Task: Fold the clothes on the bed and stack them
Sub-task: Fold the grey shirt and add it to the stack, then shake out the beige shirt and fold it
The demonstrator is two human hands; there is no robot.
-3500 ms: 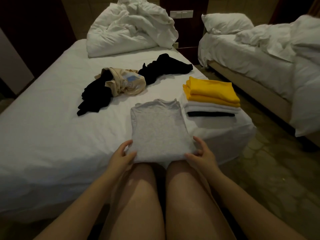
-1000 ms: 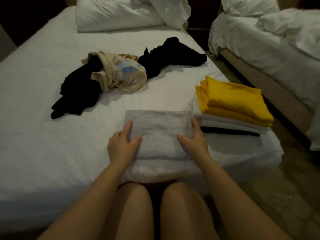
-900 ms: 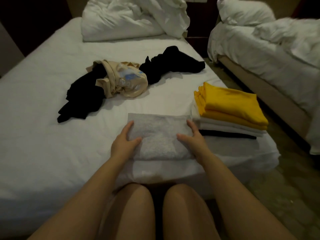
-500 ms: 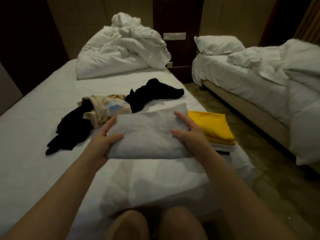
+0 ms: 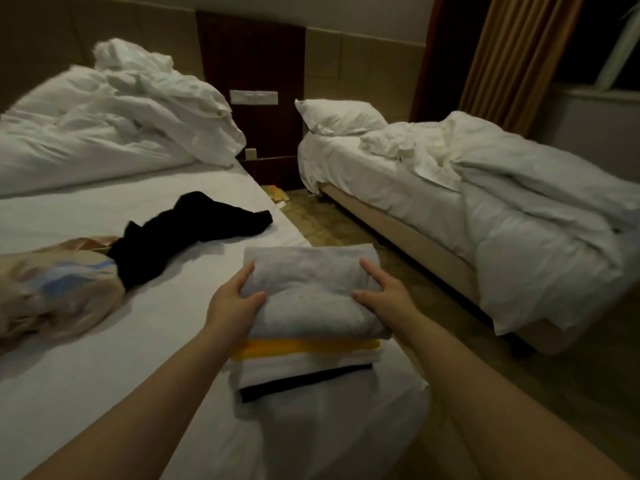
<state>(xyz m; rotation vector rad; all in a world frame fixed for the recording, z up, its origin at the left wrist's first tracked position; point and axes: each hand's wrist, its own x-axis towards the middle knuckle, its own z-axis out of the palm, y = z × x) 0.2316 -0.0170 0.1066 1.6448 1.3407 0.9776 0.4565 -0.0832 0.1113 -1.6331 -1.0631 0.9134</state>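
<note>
The left hand (image 5: pixel 232 303) and right hand (image 5: pixel 384 294) grasped the folded grey shirt (image 5: pixel 311 306) between them, atop the 3-colour stack (image 5: pixel 304 362).

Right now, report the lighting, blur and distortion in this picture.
Head view: dim, warm light; the black garment is a detail-less blot; soft blur throughout; wide-angle lens stretches the frame's edges; the folded grey garment between left hand and right hand reads clearly.

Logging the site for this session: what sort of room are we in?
Probably a twin hotel room: the near bed and a second bed, both in white linen, a switch panel on the panelled wall between them, and a curtain.
</note>
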